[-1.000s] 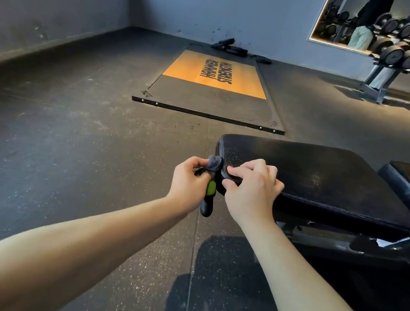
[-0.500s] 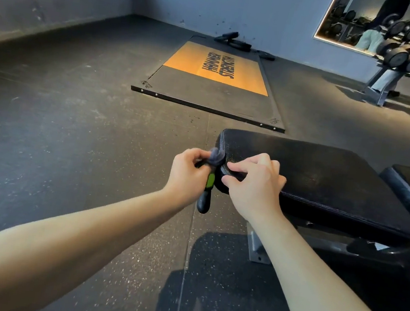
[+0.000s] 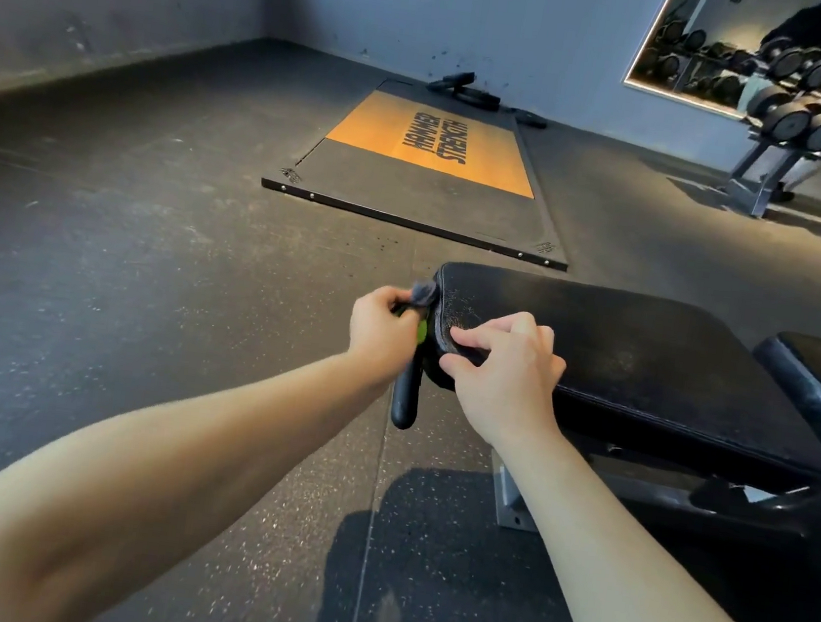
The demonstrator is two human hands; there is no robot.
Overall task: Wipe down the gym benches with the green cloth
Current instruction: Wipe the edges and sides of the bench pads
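The cloth (image 3: 420, 331) is gripped by the left hand (image 3: 379, 331) at the left end of the bench (image 3: 625, 358); the near corner is pinched by the right hand (image 3: 507, 371); soft and light, the cloth is probably best held bunched.

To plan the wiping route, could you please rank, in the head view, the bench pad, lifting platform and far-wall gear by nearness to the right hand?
1. Bench pad: the right hand grips its corner.
2. Lifting platform: on the floor ahead.
3. Gear: beyond the platform, at the wall.
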